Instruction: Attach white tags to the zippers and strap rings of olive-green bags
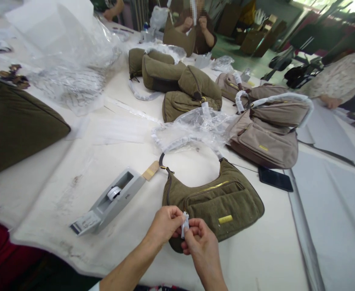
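An olive corduroy handbag (216, 200) lies flat on the white table (74, 169) in front of me, its handle wrapped in clear plastic (192, 131). My left hand (165, 224) and my right hand (201, 242) meet over the bag's near left corner. Both pinch one small white wrapped piece (185, 223) between thumb and fingers. Whether that piece is fixed to the bag I cannot tell.
A grey tape dispenser (110, 200) lies left of the bag. A black phone (276, 179) lies to its right. Several olive bags (177, 81) and taupe bags (268, 125) sit further back, with crumpled plastic (71, 60) at the left. Other people (195, 28) work beyond the table.
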The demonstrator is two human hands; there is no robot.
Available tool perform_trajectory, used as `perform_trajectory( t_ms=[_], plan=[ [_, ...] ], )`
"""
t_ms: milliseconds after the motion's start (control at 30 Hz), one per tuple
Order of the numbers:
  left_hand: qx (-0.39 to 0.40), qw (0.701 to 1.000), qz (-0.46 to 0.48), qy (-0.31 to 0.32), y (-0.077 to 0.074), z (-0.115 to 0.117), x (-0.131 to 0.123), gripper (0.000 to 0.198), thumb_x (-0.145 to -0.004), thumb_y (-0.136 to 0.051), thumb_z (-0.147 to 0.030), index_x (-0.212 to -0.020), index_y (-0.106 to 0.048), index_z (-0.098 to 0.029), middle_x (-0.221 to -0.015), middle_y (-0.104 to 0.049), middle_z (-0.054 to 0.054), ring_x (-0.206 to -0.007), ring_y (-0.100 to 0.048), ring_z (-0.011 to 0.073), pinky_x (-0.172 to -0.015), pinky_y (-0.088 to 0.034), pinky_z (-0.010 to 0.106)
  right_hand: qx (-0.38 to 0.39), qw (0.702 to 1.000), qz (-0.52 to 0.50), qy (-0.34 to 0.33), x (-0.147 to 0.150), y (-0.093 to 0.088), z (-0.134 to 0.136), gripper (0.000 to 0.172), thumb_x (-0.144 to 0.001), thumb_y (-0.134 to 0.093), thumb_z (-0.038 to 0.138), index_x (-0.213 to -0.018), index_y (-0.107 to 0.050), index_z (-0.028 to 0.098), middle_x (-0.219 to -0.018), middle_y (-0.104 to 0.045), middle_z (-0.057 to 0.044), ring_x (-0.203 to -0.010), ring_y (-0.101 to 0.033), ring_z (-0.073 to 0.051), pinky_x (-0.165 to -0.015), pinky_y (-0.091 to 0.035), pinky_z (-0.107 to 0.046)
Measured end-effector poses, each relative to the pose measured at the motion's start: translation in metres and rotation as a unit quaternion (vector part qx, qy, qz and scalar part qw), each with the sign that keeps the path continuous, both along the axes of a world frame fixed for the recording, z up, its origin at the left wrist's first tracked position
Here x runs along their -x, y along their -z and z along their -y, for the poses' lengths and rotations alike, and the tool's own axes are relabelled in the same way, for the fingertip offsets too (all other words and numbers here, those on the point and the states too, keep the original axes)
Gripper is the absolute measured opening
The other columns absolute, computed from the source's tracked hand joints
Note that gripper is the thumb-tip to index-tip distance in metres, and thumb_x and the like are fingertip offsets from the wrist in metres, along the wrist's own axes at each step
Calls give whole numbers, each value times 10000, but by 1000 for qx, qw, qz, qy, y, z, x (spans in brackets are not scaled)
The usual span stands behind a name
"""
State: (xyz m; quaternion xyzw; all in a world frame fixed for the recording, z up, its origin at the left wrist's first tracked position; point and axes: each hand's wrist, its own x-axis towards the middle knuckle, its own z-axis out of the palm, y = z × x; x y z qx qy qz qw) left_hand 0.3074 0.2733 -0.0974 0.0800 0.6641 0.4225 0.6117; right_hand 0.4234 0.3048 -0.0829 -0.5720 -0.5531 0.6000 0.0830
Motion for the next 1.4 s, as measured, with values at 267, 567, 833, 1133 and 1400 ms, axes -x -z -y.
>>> perform_trajectory(
  t_ms=[267,567,833,1133,1400],
  plan=[
    [-22,997,-67,-26,0,2,-3,174,-660,-599,-296,-605,-522,-150,-489,-551,-28,-433,-521,90,-426,-403,179,-86,996,-2,-37,-4,1,-4,215,-726,-568,348,-812,-584,152,-576,-594,-9,-461,-543,-126,-436,-456,-216],
    [17,991,114,-71,-15,7,-8,316,-706,-553,-429,-759,-602,-121,-654,-648,35,-491,-595,109,-474,-471,206,129,984,-116,43,-13,-3,-17,448,-658,-687,495,-863,-589,109,-575,-626,-19,-480,-583,-118,-455,-502,-209],
    [39,992,56,-110,-6,2,-13,234,-622,-608,-377,-669,-537,-159,-534,-607,-16,-436,-578,122,-428,-459,216,50,999,-12,-2,1,-8,-18,439,-695,-610,563,-760,-552,133,-564,-618,-14,-459,-597,-132,-369,-466,-184],
    [10,992,45,-119,-3,8,-13,261,-640,-594,-408,-668,-504,-165,-521,-582,-27,-445,-543,99,-423,-423,186,38,999,-24,9,2,-5,-16,368,-717,-584,502,-738,-532,139,-515,-598,1,-414,-569,-116,-349,-456,-179],
    [-18,995,-88,-42,4,2,-7,276,-686,-555,-425,-614,-499,-165,-488,-502,-42,-440,-473,94,-406,-401,196,5,1000,-7,26,12,-5,-13,187,-705,-581,335,-733,-515,163,-463,-571,45,-366,-545,-111,-311,-422,-165]
  ],
)
